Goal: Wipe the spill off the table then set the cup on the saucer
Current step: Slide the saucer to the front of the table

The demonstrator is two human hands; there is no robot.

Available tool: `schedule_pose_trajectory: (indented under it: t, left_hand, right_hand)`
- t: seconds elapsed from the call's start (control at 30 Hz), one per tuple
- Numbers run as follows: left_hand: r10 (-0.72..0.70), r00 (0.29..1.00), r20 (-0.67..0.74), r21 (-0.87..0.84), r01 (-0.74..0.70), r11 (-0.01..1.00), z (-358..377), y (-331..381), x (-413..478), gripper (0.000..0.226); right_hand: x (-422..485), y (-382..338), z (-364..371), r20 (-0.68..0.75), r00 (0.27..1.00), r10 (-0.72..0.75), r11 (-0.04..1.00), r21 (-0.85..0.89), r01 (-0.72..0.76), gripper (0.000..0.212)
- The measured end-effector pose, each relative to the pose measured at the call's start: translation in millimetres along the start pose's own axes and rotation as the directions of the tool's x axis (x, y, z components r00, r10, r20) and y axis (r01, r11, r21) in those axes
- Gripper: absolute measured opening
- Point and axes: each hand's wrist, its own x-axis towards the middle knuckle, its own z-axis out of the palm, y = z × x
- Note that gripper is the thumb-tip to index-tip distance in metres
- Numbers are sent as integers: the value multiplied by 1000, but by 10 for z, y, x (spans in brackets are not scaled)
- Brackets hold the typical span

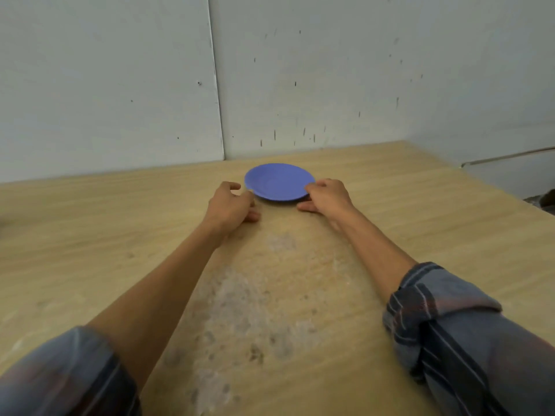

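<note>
The fingers [313, 186] of the right hand [328, 196] curl over the right rim of the blue saucer [277, 181], thumb beneath, gripping it. The left hand [229, 203] lies just beside the saucer's left rim, fingers [233, 185] curled; whether they hold it cannot be told. The saucer sits on the wooden bench [90, 223]. Nearer than the saucer, between the forearms, spreads a pale blotchy patch [240, 301].
</note>
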Motion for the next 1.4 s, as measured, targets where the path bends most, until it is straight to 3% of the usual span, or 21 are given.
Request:
schedule_pose_trajectory:
  t: [0.13,0.33,0.53,0.97,1.4]
  left_hand:
    - [-59,997,38,4,59,998,139,94,207,53]
    - [-105,993,54,20,104,994,200,125,344,47]
    - [-90,995,45,-132,95,987,81,81,229,46]
    - [10,995,-100,-228,-33,973,-1250,-15,-449,49]
    - [-6,966,-259,-129,-28,991,-2338,-368,-747,47]
  right_hand:
    - [158,2,29,43,996,81,981,174,-87,13]
    - [168,-24,4,103,990,94,964,241,-116,10]
    - [44,-33,48,149,987,60,931,349,-110,17]
    - [-682,-306,984,345,936,-71,918,389,-74,24]
    - [-1239,-374,2000,494,868,-50,935,328,-133,23]
